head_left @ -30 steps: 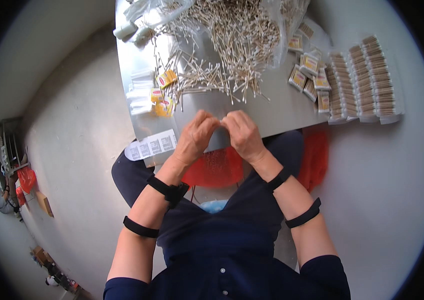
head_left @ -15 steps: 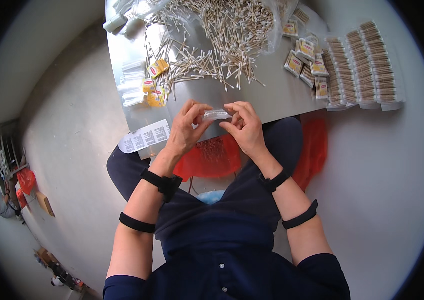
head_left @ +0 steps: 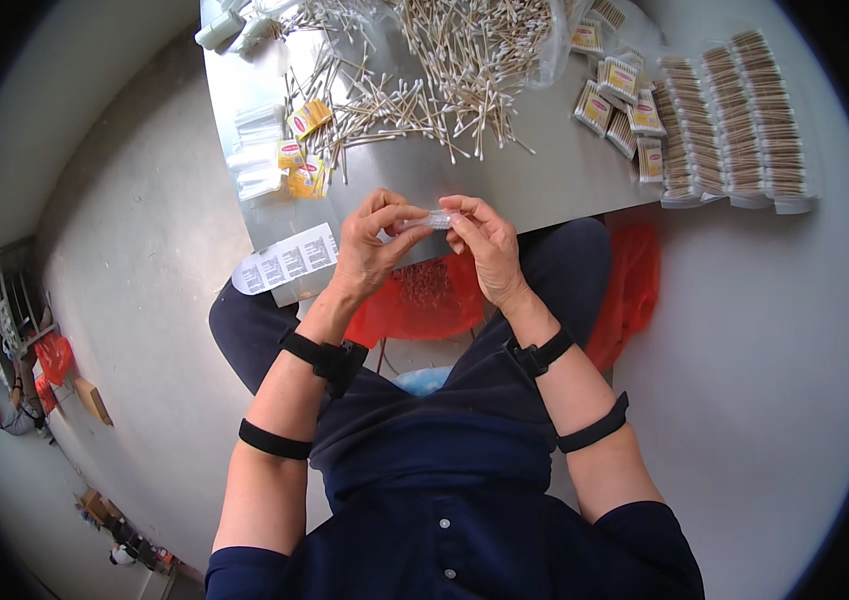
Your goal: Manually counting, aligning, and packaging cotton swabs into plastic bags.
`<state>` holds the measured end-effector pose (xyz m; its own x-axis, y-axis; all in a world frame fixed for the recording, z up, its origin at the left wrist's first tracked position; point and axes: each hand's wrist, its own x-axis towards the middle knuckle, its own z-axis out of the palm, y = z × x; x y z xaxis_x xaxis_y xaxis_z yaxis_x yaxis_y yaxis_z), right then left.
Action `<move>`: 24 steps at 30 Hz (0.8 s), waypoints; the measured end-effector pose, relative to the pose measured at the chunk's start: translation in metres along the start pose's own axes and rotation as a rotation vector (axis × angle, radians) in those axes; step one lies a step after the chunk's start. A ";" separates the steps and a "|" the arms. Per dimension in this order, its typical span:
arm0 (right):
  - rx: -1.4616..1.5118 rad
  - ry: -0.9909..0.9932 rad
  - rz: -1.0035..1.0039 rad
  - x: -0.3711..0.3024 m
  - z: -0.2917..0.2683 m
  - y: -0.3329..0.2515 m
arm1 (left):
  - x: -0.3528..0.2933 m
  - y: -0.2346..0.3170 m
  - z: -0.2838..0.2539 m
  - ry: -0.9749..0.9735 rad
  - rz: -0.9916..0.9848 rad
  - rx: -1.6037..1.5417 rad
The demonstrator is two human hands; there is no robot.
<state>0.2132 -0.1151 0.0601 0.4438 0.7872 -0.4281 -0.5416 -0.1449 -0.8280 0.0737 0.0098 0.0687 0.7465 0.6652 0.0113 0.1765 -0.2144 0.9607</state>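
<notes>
Above the table's near edge, my left hand (head_left: 373,245) pinches one end of a small clear plastic bag (head_left: 435,219). My right hand (head_left: 490,250) grips the other end with thumb and fingers. What the bag contains, if anything, is too small to make out. Beyond my hands lies a large heap of loose cotton swabs (head_left: 485,70) with white tips and wooden sticks. Yellow printed cards (head_left: 307,178) and a stack of flat clear plastic bags (head_left: 260,150) rest to the left of the heap.
Small packs of swabs (head_left: 621,78) with yellow labels lie at the right, beside long rows of packed swabs (head_left: 730,125). A white label sheet (head_left: 290,262) sits at the metal table's (head_left: 555,185) near left edge. Below hangs a red plastic bag (head_left: 420,305).
My right hand has moved left along the clear bag and closed more tightly on it, nearer my left hand. Both hands are slightly higher in the picture.
</notes>
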 end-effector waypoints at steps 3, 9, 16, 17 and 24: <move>0.019 0.019 -0.029 0.001 0.002 0.006 | -0.001 -0.001 0.000 -0.009 -0.019 0.016; -0.052 0.031 -0.090 0.001 0.003 0.011 | 0.000 0.000 0.000 -0.029 -0.004 0.017; -0.111 0.080 -0.183 0.001 0.000 0.001 | -0.002 0.002 0.002 -0.003 -0.018 0.006; -0.110 0.078 -0.183 0.002 0.002 -0.005 | -0.001 0.004 0.001 0.000 -0.014 0.012; -1.153 -0.062 -0.898 -0.003 0.012 -0.060 | 0.008 0.040 -0.014 -0.037 0.047 0.101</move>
<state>0.2357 -0.1015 0.1152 0.2703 0.8892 0.3692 0.7676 0.0324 -0.6401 0.0775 0.0167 0.1109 0.7784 0.6262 0.0434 0.2031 -0.3166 0.9266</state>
